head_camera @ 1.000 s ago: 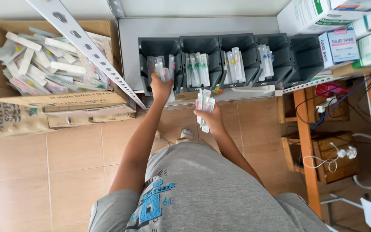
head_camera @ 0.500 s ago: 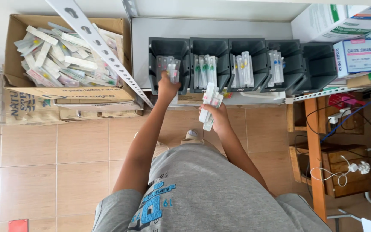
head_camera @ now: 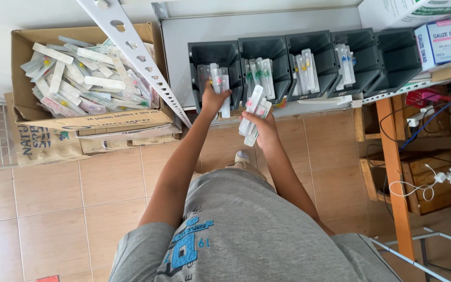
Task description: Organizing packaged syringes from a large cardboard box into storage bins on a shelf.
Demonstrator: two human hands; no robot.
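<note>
- Tan tiled floor (head_camera: 79,198) below; grey shelf (head_camera: 267,23) at upper centre bearing a row of dark bins (head_camera: 309,62).
- Cardboard box (head_camera: 87,117) of sealed packets at upper left.
- Left hand (head_camera: 214,99) clasping long clear packets (head_camera: 220,86) at the leftmost bin (head_camera: 215,57).
- Right hand (head_camera: 263,128) gripping a bundle of packets (head_camera: 252,112) just below the bins, centre frame.

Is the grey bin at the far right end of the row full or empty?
Empty: the rightmost grey bin shows only bare dark walls, no packets.
</note>
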